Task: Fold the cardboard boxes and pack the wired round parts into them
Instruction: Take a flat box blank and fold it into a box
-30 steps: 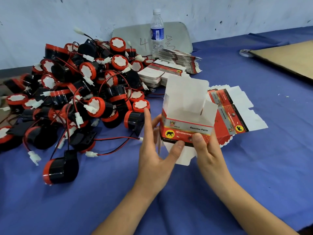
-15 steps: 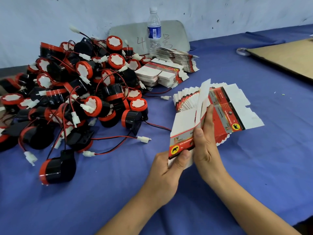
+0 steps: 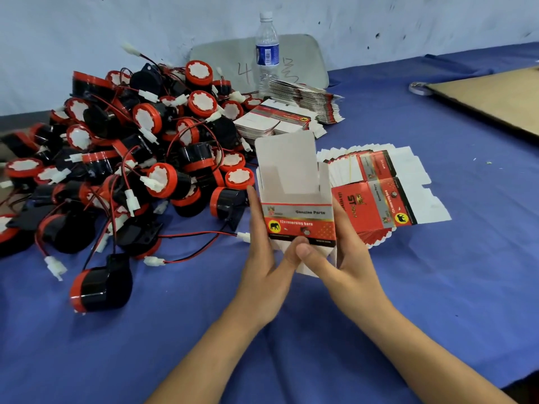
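A small red and white cardboard box [image 3: 297, 199] stands squared open between my hands, its top flaps up and its inside white and bare. My left hand [image 3: 264, 258] lies along its left side with fingers straight and the thumb under its front bottom edge. My right hand [image 3: 341, 258] holds the right side, with the thumb at the bottom flap. A big heap of black and red round parts [image 3: 131, 158] with red-black wires and white plugs lies to the left. One such part [image 3: 100, 287] lies alone in front of the heap.
A fanned stack of flat boxes [image 3: 382, 188] lies just right of the box. More flat stacks [image 3: 291, 115] sit behind, by a water bottle [image 3: 267, 51] and a grey board [image 3: 221, 59]. A brown cardboard sheet [image 3: 495, 94] is at the far right. Blue cloth [image 3: 437, 287] covers the table.
Half a second ago the box was pressed flat and edge-on between my hands. It is now popped open into a square tube, upright, and my left fingers have straightened along its side.
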Tool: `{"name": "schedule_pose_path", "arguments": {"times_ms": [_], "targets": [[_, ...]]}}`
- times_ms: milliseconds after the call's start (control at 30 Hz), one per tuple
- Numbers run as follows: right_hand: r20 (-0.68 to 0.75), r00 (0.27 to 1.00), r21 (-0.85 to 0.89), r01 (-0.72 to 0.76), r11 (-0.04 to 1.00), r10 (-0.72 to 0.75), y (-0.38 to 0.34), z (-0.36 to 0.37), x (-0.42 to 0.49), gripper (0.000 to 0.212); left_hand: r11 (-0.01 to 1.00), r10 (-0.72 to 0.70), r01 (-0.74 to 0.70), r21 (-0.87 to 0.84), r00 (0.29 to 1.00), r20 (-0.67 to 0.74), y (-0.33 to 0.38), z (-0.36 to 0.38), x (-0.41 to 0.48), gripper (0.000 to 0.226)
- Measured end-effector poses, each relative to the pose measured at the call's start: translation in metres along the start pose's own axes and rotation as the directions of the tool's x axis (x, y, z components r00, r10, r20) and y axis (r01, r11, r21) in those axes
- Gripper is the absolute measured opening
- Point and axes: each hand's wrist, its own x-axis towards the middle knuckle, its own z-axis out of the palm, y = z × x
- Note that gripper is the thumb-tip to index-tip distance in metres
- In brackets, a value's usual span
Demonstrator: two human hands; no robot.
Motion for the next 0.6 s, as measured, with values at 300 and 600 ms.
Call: {"name": "schedule_pose_path", "arguments": {"times_ms": [300,600], "targets": [[0.115,0.968,0.300,-0.248,0.921,0.223,-0.007,-0.006,-0.004,0.031,0.982,-0.095,0.074,-0.175,0.989,-0.117,-0.008,-0.008,0.008,0.057],[0.058,0.951,0.507,-0.291,0.811,0.305,-0.010,-0.013,0.002,0.023,0.953,-0.141,0.067,-0.296,0.961,-0.238,-0.011,-0.027,0.016,0.021]]}}
